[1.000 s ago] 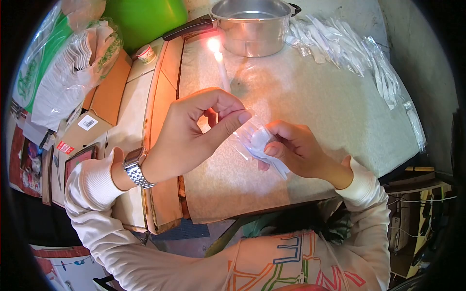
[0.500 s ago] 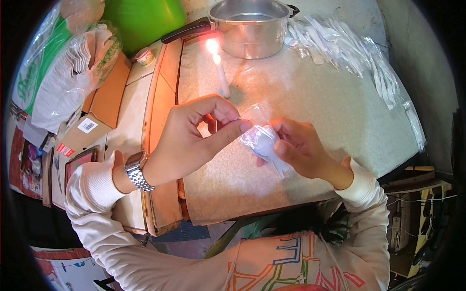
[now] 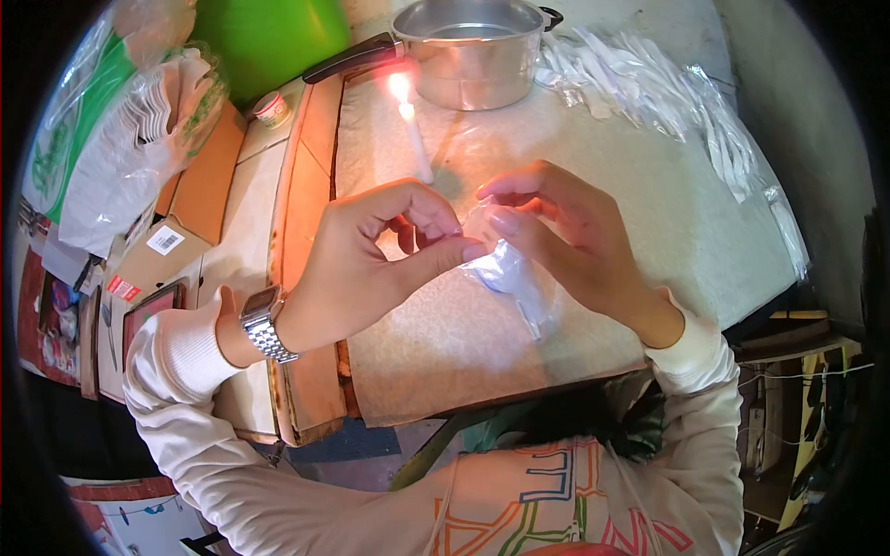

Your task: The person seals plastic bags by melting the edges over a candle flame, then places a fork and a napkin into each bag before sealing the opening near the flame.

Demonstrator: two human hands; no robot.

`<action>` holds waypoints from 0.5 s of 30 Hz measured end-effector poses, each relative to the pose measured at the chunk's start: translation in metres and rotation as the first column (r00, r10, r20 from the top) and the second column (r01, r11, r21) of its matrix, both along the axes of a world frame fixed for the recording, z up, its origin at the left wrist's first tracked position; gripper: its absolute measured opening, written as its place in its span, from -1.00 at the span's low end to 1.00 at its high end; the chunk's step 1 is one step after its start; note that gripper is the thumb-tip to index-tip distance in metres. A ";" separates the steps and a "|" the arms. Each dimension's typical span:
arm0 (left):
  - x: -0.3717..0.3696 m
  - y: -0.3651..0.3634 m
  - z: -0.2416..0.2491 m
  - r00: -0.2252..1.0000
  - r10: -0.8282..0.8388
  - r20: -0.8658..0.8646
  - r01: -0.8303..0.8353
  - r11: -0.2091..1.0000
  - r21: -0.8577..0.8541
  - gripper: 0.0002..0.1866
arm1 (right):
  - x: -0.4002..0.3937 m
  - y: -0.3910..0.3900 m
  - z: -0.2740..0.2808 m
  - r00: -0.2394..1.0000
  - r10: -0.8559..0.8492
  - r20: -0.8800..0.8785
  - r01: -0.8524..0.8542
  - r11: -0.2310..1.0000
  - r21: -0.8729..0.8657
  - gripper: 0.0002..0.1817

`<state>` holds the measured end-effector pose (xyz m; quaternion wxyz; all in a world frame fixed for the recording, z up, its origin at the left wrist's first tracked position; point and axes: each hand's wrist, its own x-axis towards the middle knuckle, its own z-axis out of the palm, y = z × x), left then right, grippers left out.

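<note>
A small clear plastic packet (image 3: pixel 509 277) with something white inside hangs between my hands, its lower end slanting down to the right. My left hand (image 3: pixel 375 250), wearing a metal-band watch, pinches one upper corner with thumb and fingertips. On the other side, my right hand (image 3: pixel 579 246) has thumb and forefinger closed on the packet's upper edge. Just beyond my left hand a lit white candle (image 3: pixel 416 144) stands upright on the covered table (image 3: pixel 445 361). Its flame is apart from the plastic.
Behind the candle is a metal pot (image 3: pixel 471 69) with a black handle reaching left. A pile of similar plastic-wrapped white packets (image 3: pixel 640 88) lies at the back right. To the left are a cardboard box (image 3: pixel 190 199), a paper cup (image 3: pixel 272 109) and a green container (image 3: pixel 269 42).
My right hand has moved up and left from the packet's body to its upper edge, near my left fingertips. My left hand keeps its pinch.
</note>
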<state>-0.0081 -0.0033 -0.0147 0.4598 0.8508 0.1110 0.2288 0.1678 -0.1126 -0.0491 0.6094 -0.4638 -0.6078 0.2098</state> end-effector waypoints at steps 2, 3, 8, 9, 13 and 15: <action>0.000 -0.001 0.001 1.000 0.012 -0.012 -0.012 1.000 -0.022 -0.85 | 0.000 0.000 0.002 1.000 -0.017 -0.014 0.017 1.000 -0.017 -0.80; 0.000 -0.001 0.001 1.000 0.009 -0.010 -0.009 1.000 -0.002 -0.86 | 0.001 0.001 0.002 0.999 -0.033 -0.022 0.032 0.999 -0.034 -0.80; -0.002 0.002 -0.002 1.000 0.006 0.016 -0.007 1.000 0.026 -0.92 | 0.001 -0.001 0.006 0.992 -0.069 -0.105 0.062 0.996 -0.070 -0.80; -0.001 0.002 -0.003 1.000 0.003 0.024 -0.004 1.000 0.031 -0.93 | 0.002 -0.001 0.007 0.991 -0.069 -0.115 0.060 0.995 -0.082 -0.81; -0.001 0.001 -0.003 0.999 -0.010 0.051 0.008 0.999 0.033 -0.95 | 0.000 0.000 0.006 0.992 -0.046 -0.114 0.043 0.999 -0.031 -0.81; -0.001 0.001 -0.003 0.998 -0.015 0.056 0.013 0.999 0.044 -0.94 | -0.001 -0.002 0.012 0.998 -0.011 -0.054 0.007 0.997 -0.072 -0.84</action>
